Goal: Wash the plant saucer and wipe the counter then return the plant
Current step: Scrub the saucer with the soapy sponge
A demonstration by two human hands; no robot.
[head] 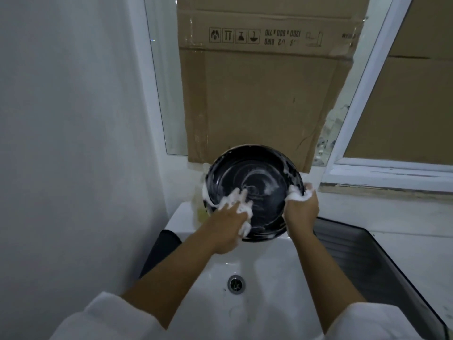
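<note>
Head view: the left hand (232, 217) presses flat, fingers spread, on the soapy inner face of the black saucer (264, 173), tilted toward the person above the sink (269, 266); the right hand (302, 207) grips its right rim

Foam (297, 196) hides the fingertips of the right hand (302, 211); the saucer (259, 168) covers most of a yellowish bottle (199, 209).

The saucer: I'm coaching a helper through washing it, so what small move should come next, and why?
Probably slide the left hand up to scrub the far half of the saucer. The right hand grips the right rim, holding it tilted over the sink. Foam sits thick near both hands, while the far inside shows only thin streaks.
</note>
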